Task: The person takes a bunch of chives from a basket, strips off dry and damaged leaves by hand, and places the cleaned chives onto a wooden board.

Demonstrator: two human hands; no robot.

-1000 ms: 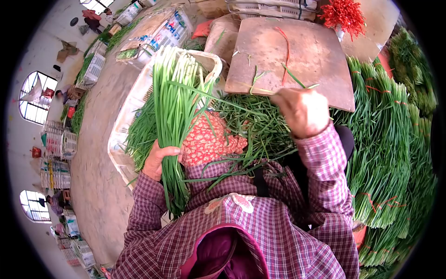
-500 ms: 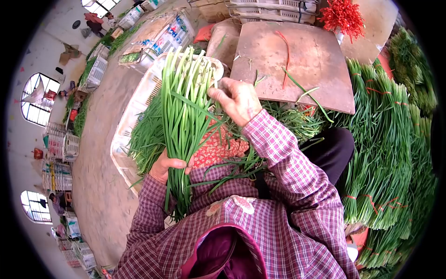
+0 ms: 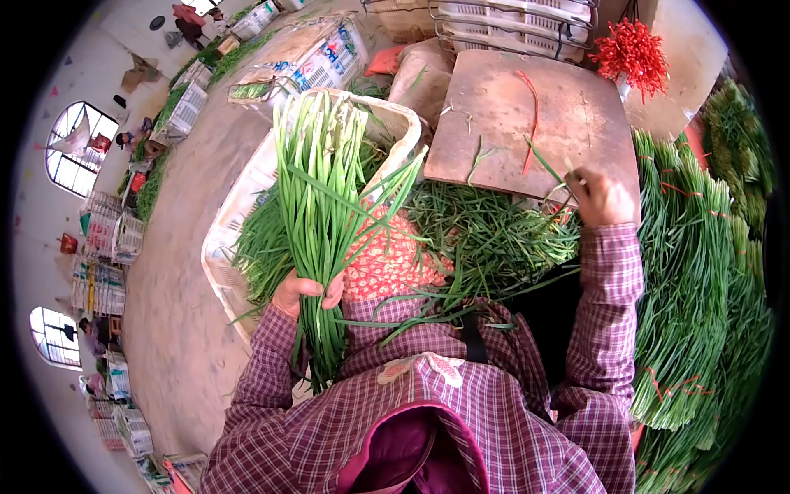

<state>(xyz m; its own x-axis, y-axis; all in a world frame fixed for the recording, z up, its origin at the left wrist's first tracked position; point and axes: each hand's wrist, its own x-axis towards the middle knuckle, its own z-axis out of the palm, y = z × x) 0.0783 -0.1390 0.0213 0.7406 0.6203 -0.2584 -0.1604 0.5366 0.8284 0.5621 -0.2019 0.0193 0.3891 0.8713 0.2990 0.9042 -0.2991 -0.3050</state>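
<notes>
My left hand [image 3: 306,294] is wrapped round the lower part of a thick bunch of garlic chives [image 3: 317,198], pale stalk ends pointing up and leaves hanging below the fist. A few stalks splay out to the bunch's right. Over the right edge of a worn board [image 3: 494,107], my right hand [image 3: 603,198] has its fingers closed in a pinch on a loose chive stalk [image 3: 545,162]. A red tie [image 3: 533,119] lies on that board. Behind the bunch, a white plastic basket [image 3: 216,247] holds more chives.
Loose leaves [image 3: 494,235] are heaped below the board and across my lap. Tied bundles of chives [image 3: 683,280] are stacked at the right. Red ties [image 3: 629,59] hang at the top right, beside stacked crates [image 3: 514,29]. Other people work among crates at the far left.
My right hand has moved from the top of the bunch rightward to the board's edge, onto the loose stalk there. My left hand still grips the bunch. The view has shifted slightly.
</notes>
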